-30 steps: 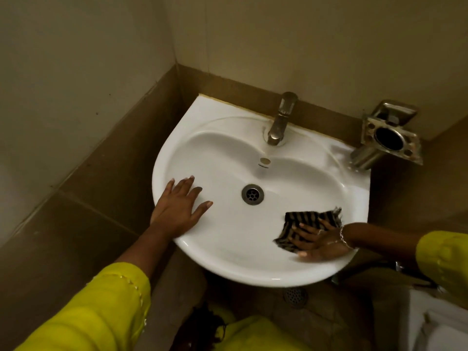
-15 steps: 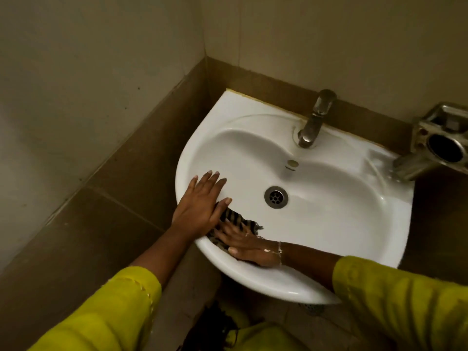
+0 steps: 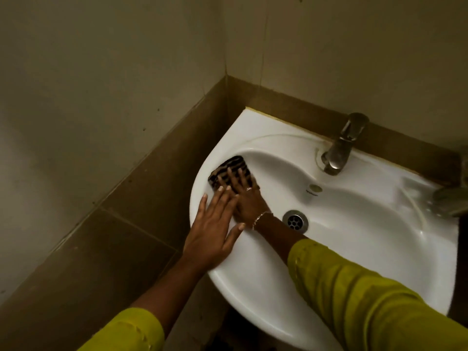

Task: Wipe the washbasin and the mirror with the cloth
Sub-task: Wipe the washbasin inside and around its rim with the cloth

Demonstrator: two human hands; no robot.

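While R hand (image 3: 246, 196) presses cloth (image 3: 228, 167) flat on left inner wall of washbasin (image 3: 354, 252) — fingers spread, for wiping pressure — L hand (image 3: 213, 231) lies flat, fingers straight, on rim, prob. bracing. Mirror unseen.

The white washbasin (image 3: 354, 249) sat fixed in the tiled corner, and the action was all at its left side. The striped cloth (image 3: 228, 168) lay on the inner slope just below the rim, pinned flat under the straight fingers of the right hand (image 3: 247, 198). The left hand (image 3: 215, 229) rested palm down on the rim, fingers spread, overlapping the right. The metal tap (image 3: 339, 148) stood at the back edge, the drain (image 3: 295, 220) sat at the bowl's bottom, and the overflow cap (image 3: 315, 188) lay between them.
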